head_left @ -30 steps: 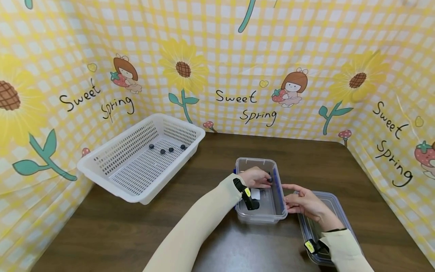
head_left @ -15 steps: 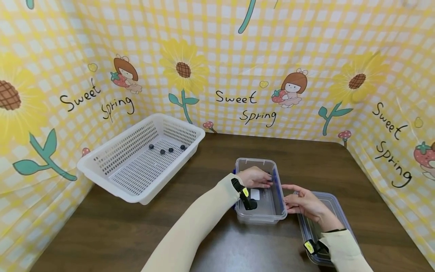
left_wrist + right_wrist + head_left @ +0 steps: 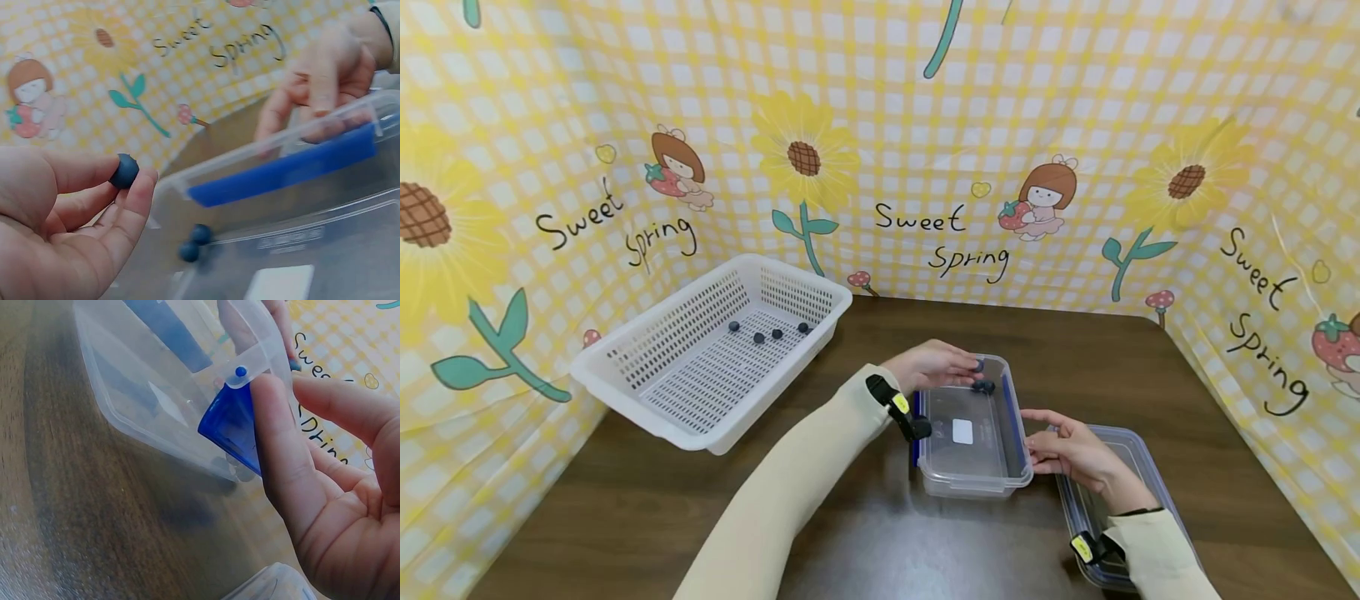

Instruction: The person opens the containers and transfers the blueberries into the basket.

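Note:
My left hand [image 3: 931, 365] is over the far left part of a clear plastic box [image 3: 973, 483]. Between thumb and fingers it pinches a blueberry [image 3: 124, 171], plain in the left wrist view. Two more blueberries [image 3: 983, 386] lie together on the box floor at its far end. A white label [image 3: 962, 432] shows on the bottom. On the box's right side, my right hand [image 3: 1078, 454] touches the outer wall with relaxed fingers. There the right wrist view shows the thumb [image 3: 278, 434] against the wall next to a blue latch [image 3: 231, 425].
A white slotted basket [image 3: 715, 437] stands at the left with several blueberries [image 3: 758, 337] on its floor. The clear lid [image 3: 1123, 442] lies on the brown table [image 3: 880, 542] under the right forearm. Patterned yellow cloth [image 3: 910, 150] surrounds the table's back and sides.
My left hand has risen from inside the box and shifted left toward its far rim, a blueberry in its fingers. The two blueberries on the box floor have come into sight. My right hand stays put.

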`<state>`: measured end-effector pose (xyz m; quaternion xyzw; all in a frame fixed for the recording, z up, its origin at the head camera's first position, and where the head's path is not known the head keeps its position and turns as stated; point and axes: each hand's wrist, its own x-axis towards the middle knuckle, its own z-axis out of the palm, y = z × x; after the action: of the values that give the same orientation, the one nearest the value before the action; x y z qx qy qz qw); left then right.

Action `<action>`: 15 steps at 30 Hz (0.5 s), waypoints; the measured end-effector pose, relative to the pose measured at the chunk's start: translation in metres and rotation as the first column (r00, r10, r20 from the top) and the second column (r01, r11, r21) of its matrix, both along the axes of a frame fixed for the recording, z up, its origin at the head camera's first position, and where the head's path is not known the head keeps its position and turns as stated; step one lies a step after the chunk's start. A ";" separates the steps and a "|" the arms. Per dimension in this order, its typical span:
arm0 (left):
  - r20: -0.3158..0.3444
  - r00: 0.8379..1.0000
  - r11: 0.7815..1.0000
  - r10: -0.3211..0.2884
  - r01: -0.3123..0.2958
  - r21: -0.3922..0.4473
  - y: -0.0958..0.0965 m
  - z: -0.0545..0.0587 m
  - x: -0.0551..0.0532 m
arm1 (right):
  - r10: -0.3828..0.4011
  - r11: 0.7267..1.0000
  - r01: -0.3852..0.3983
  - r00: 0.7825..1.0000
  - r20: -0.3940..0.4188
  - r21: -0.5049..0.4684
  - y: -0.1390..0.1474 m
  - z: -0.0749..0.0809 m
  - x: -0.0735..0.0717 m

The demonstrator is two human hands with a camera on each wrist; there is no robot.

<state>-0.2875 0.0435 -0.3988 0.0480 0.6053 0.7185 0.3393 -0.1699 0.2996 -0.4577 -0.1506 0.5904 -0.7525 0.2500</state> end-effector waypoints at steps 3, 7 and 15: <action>-0.025 1.000 1.000 0.012 -0.012 0.003 -0.014 0.011 -0.007 | -0.013 1.000 0.013 1.000 0.002 0.012 0.000 0.001 0.000; -0.066 0.996 0.998 0.059 -0.057 0.031 -0.042 0.025 -0.017 | -0.019 0.999 0.019 1.000 0.006 0.026 0.000 0.001 -0.001; -0.133 0.973 0.981 0.187 -0.178 0.075 -0.127 0.055 -0.038 | -0.019 1.000 0.019 1.000 0.005 0.021 0.001 0.000 -0.002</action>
<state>-0.3254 -0.0831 -0.3439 0.0527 0.6065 0.7602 0.2271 -0.1717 0.3006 -0.4573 -0.1406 0.5992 -0.7488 0.2459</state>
